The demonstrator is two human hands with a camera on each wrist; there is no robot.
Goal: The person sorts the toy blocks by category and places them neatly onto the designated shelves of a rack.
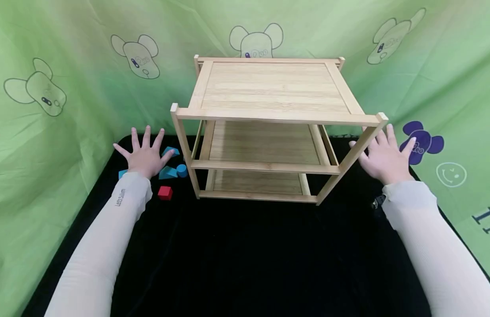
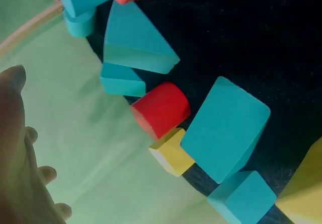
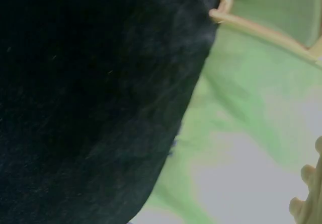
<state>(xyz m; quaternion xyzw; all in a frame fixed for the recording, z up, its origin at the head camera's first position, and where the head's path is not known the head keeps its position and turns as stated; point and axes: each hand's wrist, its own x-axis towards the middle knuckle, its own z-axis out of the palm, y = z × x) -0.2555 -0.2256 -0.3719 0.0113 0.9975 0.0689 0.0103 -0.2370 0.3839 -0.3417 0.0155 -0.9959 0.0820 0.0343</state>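
Left hand [image 1: 144, 159] hovering near blue wedge block [image 1: 168, 172], frame left; right hand [image 1: 387, 162] near three-tier wooden rack [image 1: 268, 88], frame right. Fingers [image 1: 136, 141] showing spread, empty. Apparently readying; grasping calling for curling.

Place: a makeshift booth, wider room unclear. Green curtain [image 1: 181, 26] printed with cartoon animal heads [image 1: 140, 57] lines three sides of a black surface [image 1: 249, 255].

I could pass over the desk [image 1: 245, 255] at lower centre, but the wooden rack [image 1: 268, 88] bars upper centre and coloured blocks [image 1: 165, 193] obstruct centre left.
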